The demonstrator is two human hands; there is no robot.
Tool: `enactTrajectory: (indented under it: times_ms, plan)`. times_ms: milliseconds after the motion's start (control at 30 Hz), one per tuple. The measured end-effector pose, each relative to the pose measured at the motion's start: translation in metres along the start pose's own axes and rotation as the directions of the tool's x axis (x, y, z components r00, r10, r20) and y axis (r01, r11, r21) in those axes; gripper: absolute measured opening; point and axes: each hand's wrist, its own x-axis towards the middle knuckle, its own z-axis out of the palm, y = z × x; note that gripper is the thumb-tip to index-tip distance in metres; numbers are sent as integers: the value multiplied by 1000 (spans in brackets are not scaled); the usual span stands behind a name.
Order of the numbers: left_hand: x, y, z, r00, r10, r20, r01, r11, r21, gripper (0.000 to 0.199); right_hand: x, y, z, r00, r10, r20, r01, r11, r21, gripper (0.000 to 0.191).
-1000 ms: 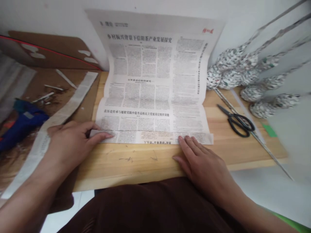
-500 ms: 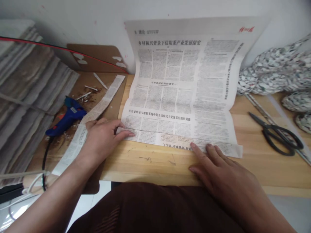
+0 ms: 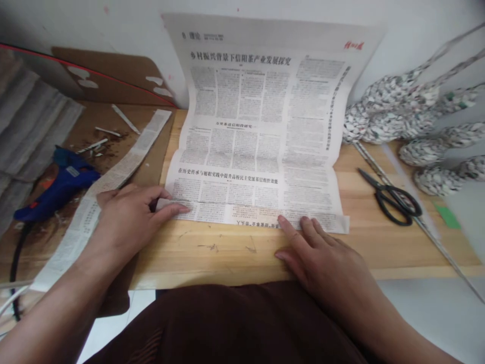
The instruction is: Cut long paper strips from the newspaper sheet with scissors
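Observation:
A newspaper sheet [image 3: 235, 136] lies on the wooden table, its upper part leaning up against the wall. Along its near edge a narrow strip is folded over, showing upside-down print. My left hand [image 3: 131, 217] pinches the left end of this fold between thumb and fingers. Resting on the right part of the fold, my right hand [image 3: 322, 253] has its fingers stretched out and apart, with the thumb on the wood. A long cut newspaper strip [image 3: 125, 167] runs beside and partly beneath my left hand.
On the left are a blue glue gun [image 3: 62, 182], a brown board [image 3: 151, 162] with paper scraps, and a stack of paper [image 3: 34, 111]. Black scissors [image 3: 394, 199] lie at right across a thin rod [image 3: 443, 247]. Braided paper bundles [image 3: 397, 111] stand behind them.
The view has swung to the right, so everything appears further left. Both hands keep about the same places on the newspaper's folded edge.

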Motion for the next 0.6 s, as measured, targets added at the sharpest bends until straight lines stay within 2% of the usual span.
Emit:
enactTrajectory:
  times_ms: [200,367,500,600]
  plan:
    - [2,1,2,998,-51,35,52,999,-7,40,4,-3,-3,999,53,4,-53,998,18,56]
    - [2,0,1,998,-63,23,63,998,-7,42,10,-7,-5,994,106,33,-107,994,25,59]
    - [2,-1,0,997,-63,47,66,995,-71,41,12,-7,-7,991,113,67,-114,993,12,60]
    - [2,-1,-1,997,-58,46,62,995,-77,39,12,-6,-7,994,99,44,-99,995,-10,57]
